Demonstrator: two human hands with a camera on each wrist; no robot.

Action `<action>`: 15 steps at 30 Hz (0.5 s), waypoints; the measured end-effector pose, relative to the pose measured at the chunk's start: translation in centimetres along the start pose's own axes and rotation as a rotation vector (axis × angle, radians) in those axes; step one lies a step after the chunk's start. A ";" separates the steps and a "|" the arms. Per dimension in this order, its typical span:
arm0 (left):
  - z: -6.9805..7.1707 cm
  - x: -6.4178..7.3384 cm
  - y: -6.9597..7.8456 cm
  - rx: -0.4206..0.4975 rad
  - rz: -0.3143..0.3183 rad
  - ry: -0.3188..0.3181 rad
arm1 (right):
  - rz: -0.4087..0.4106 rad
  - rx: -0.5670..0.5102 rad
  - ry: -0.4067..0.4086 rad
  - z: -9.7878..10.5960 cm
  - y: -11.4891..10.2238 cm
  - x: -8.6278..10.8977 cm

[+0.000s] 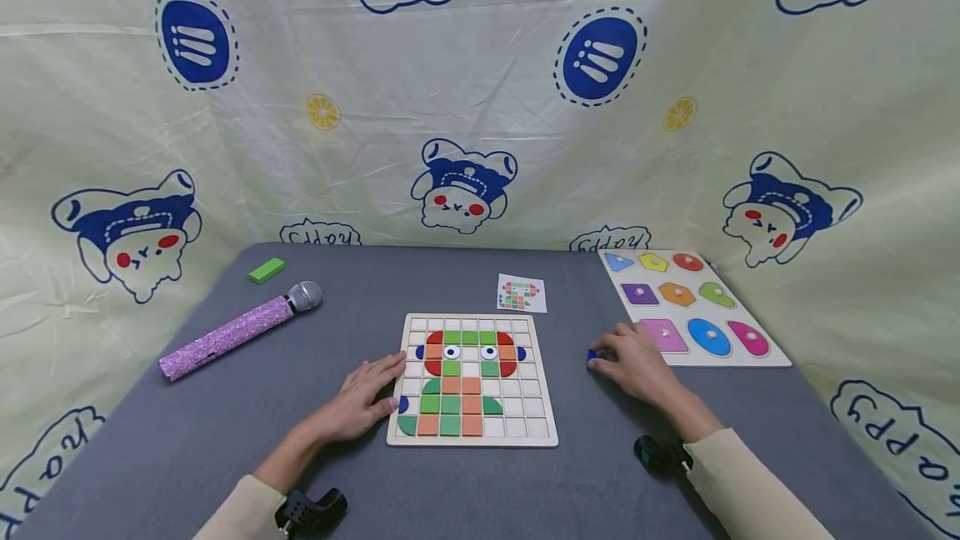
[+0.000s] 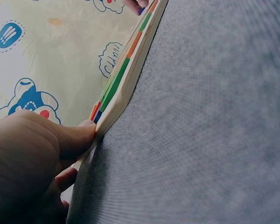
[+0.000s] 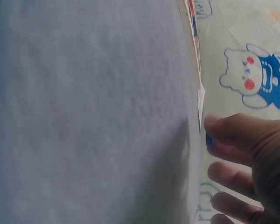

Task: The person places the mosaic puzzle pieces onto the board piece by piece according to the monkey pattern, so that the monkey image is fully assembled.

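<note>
A white grid board (image 1: 517,432) lies in the middle, bearing green, orange, red and blue tiles and two eye tiles. My left hand (image 1: 356,407) rests at the board's left edge with fairly straight fingers; in the left wrist view its thumb (image 2: 79,138) touches the board's rim. A blue half-round tile (image 1: 403,404) sits on the board beside that thumb. To the right of the board, my right hand (image 1: 637,361) pinches a small blue piece (image 1: 592,354) between thumb and forefinger. The right wrist view shows only a sliver of this blue piece (image 3: 209,140).
A small picture card (image 1: 521,294) lies behind the board. At the right, a shape puzzle board (image 1: 675,319) with colourful knobbed pieces sits partly behind my right hand. A purple glittery microphone (image 1: 228,337) and a green block (image 1: 267,271) lie at the left on the grey tablecloth.
</note>
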State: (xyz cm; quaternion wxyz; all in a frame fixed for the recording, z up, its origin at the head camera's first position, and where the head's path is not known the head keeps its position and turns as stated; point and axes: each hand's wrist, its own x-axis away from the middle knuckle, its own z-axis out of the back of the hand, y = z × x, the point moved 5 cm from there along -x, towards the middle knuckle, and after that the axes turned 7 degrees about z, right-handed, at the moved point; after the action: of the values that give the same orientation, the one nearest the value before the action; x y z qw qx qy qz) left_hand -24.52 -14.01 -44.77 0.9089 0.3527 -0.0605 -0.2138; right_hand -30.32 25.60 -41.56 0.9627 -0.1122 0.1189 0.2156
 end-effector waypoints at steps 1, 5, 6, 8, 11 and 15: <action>0.0 0.0 0.0 0.000 -0.002 0.002 | 0.001 -0.005 -0.001 0.0 -0.4 0.0; 0.1 0.1 0.0 -0.004 0.000 0.004 | 0.016 -0.016 0.002 0.0 -2.1 -0.2; 0.1 0.1 0.0 -0.003 0.004 0.002 | 0.026 -0.021 0.005 0.0 -2.7 -0.2; 0.1 0.1 0.0 -0.003 0.008 -0.002 | 0.048 -0.016 0.013 0.0 -3.8 -0.3; 0.0 0.0 0.0 0.005 0.013 -0.012 | 0.089 -0.022 0.026 -0.1 -5.7 -0.5; -0.1 -0.1 0.0 0.006 0.014 -0.018 | 0.136 -0.037 0.036 -0.2 -8.2 -0.7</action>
State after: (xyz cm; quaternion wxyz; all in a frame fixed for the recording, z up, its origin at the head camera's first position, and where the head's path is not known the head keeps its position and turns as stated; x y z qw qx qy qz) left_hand -24.58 -13.97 -44.84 0.9088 0.3532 -0.0718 -0.2102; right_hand -27.37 18.02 -40.22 0.9412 -0.1257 0.1397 0.2809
